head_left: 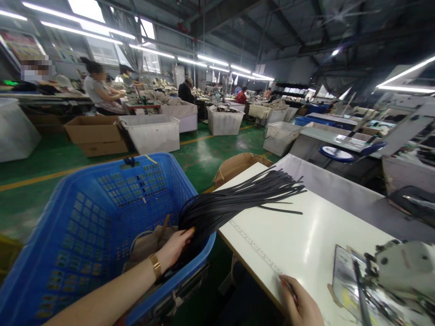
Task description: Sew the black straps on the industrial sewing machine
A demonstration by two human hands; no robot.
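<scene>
My left hand (175, 246) reaches into a blue plastic basket (84, 226) and grips the bent end of a thick bundle of long black strips (238, 197). The bundle arcs out of the basket and fans across the white worktable (306, 235). A gold bracelet sits on that wrist. My right hand (301, 305) rests at the table's near edge with its fingers curled; whether it pinches something small and thin cannot be told. A brown bag-like piece (146, 244) lies in the basket beside my left hand.
A sewing machine (390, 276) stands at the table's right corner. An open cardboard box (238, 165) sits on the green floor behind the table. White bins (152, 133) and cardboard boxes (95, 133) line the aisle. Other people work at benches in the background.
</scene>
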